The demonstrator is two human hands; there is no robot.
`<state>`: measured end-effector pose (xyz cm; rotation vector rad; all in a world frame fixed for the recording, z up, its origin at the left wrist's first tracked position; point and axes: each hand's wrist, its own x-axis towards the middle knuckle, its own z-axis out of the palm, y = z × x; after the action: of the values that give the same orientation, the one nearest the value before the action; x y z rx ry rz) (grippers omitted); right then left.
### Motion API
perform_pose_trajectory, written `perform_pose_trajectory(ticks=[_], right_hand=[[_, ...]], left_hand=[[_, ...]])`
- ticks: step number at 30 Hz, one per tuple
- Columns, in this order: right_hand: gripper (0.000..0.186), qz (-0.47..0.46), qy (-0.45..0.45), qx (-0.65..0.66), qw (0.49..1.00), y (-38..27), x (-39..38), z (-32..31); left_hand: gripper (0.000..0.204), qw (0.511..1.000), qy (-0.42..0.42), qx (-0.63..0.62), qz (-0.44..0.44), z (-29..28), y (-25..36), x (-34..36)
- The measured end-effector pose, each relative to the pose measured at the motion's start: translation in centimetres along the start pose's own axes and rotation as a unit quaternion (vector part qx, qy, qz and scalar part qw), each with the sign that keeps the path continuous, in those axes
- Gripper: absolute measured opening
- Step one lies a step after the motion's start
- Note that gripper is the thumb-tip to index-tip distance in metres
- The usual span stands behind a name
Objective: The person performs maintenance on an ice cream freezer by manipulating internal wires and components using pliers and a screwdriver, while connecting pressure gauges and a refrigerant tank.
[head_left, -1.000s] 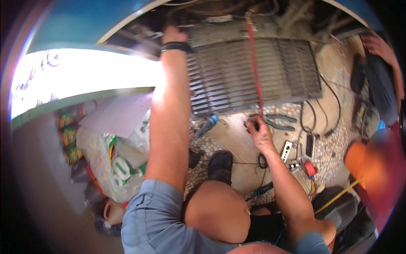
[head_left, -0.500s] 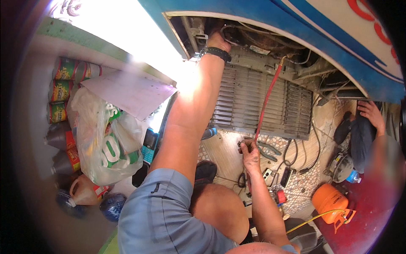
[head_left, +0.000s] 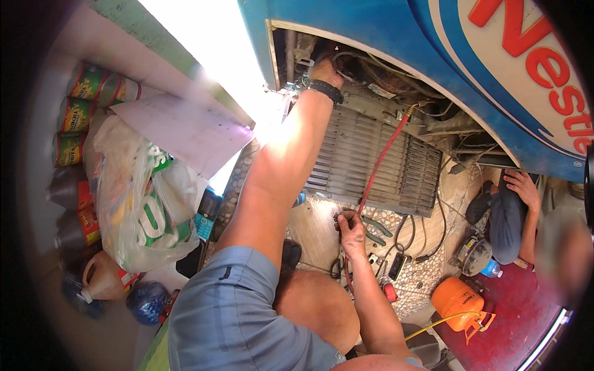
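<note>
Tiled flr (head_left: 311,230) under R hand (head_left: 354,237) | fingers tog., seemingly clamped on red hose (head_left: 388,146), which runs up-right to brass fitting (head_left: 411,110) | L hand (head_left: 326,73) fingers hidden, can't tell | hose prob. light, bendy; grip nr fitting

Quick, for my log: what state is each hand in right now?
Left hand: partly inside the blue cabinet; cannot tell.
Right hand: closed on a small dark part.

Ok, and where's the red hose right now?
In the head view, right of centre: the red hose runs from a brass-coloured fitting down across the slatted grille to the right hand.
</note>
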<state>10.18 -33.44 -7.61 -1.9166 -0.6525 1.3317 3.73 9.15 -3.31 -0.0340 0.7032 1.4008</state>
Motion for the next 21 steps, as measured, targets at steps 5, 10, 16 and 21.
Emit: perform_pose_trajectory(ticks=[5,10,16,21], right_hand=[[0.027,0.008,0.007,0.015,1.000,-0.2,0.3,-0.2],[0.027,0.014,-0.008,0.035,0.999,-0.2,0.2,0.0],[0.027,0.022,-0.012,0.005,1.000,-0.3,0.0,0.0],[0.027,0.023,-0.004,-0.009,1.000,-1.0,-0.2,0.2]], left_hand=[[0.016,0.997,0.009,-0.072,-0.029,0.3,-0.6,-0.7],[0.018,0.999,-0.003,-0.047,-0.002,-0.7,-0.6,0.8],[0.019,0.994,-0.021,-0.100,-0.041,-0.1,-0.2,0.6],[0.022,0.999,0.003,-0.043,-0.013,0.7,0.3,-1.3]])
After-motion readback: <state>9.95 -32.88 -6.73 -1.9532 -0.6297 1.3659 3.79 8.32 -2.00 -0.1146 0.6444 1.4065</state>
